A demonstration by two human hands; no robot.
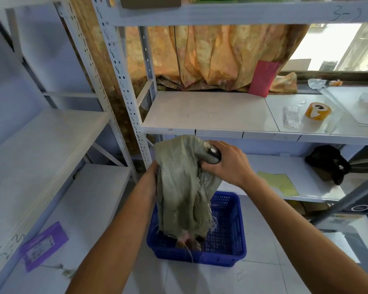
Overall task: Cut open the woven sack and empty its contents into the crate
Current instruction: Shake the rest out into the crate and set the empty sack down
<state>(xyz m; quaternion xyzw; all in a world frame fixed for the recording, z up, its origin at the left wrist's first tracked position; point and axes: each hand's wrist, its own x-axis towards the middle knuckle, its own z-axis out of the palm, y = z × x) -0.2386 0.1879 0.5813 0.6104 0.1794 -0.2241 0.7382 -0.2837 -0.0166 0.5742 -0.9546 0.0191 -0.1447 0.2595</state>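
Observation:
A grey-green woven sack (183, 187) hangs upside down over a blue perforated crate (227, 236) on the floor. Its frayed cut end points down into the crate, where a few brown and pink items (187, 240) show beneath it. My right hand (227, 164) grips the bunched top of the sack, with a dark object partly visible under the fingers. My left hand (152, 179) holds the sack's left side; the cloth hides most of its fingers.
White metal shelving stands left and ahead, with an upright post (136, 132) close to the sack. A yellow tape roll (318, 111) and a plastic bag lie on the middle shelf, a black object (327, 162) on the lower shelf, a purple packet (43, 247) at lower left.

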